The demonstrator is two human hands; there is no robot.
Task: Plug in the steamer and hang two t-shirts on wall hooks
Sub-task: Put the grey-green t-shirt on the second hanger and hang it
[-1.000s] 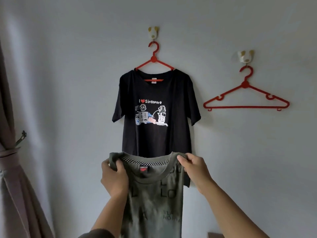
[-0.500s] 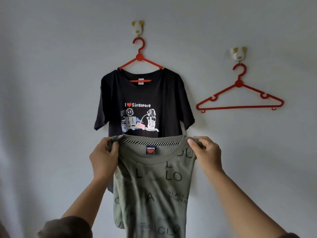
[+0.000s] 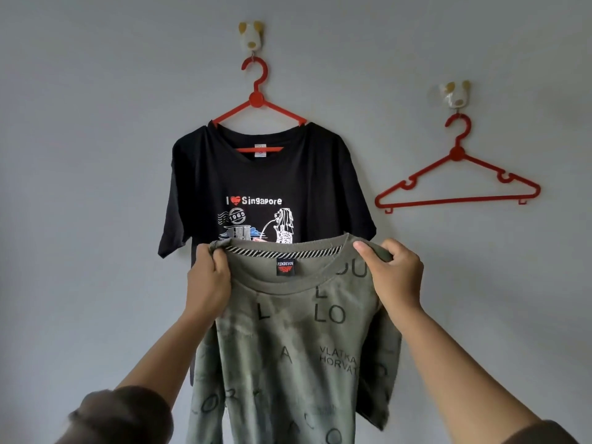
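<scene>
I hold an olive-green t-shirt (image 3: 288, 347) with dark lettering up by its shoulders, collar spread between my hands. My left hand (image 3: 208, 280) grips its left shoulder and my right hand (image 3: 392, 274) grips its right shoulder. Behind it a black "I love Singapore" t-shirt (image 3: 266, 177) hangs on a red hanger (image 3: 256, 100) from a dog-shaped wall hook (image 3: 251, 36). To the right an empty red hanger (image 3: 458, 190) hangs from a second dog-shaped hook (image 3: 454, 94). The steamer is not in view.
A plain grey wall (image 3: 96, 155) fills the whole view. The green shirt covers the black shirt's lower half.
Both hands have raised the green shirt from below the black shirt to in front of its print. The view has moved closer to the wall, and the curtain at left is out of frame.
</scene>
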